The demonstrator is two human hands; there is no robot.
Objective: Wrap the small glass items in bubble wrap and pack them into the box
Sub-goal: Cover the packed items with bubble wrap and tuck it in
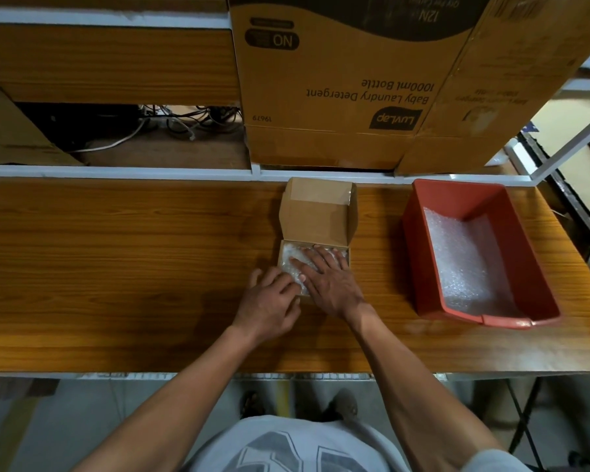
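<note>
Bubble-wrapped bundle [292, 258] pressed flat into small brown cardboard box [317, 212] by right hand [327, 277], grip released; left hand [269, 301] curled at box edge, grip unclear.

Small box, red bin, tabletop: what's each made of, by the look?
Small box: matte brown cardboard, with folded flaps and creases. Red bin: likely moulded plastic, smooth with a slight sheen and a rounded rim. Tabletop: wood-grain surface, semi-gloss; the even printed-looking grain suggests laminate, though real wood can't be ruled out.
</note>
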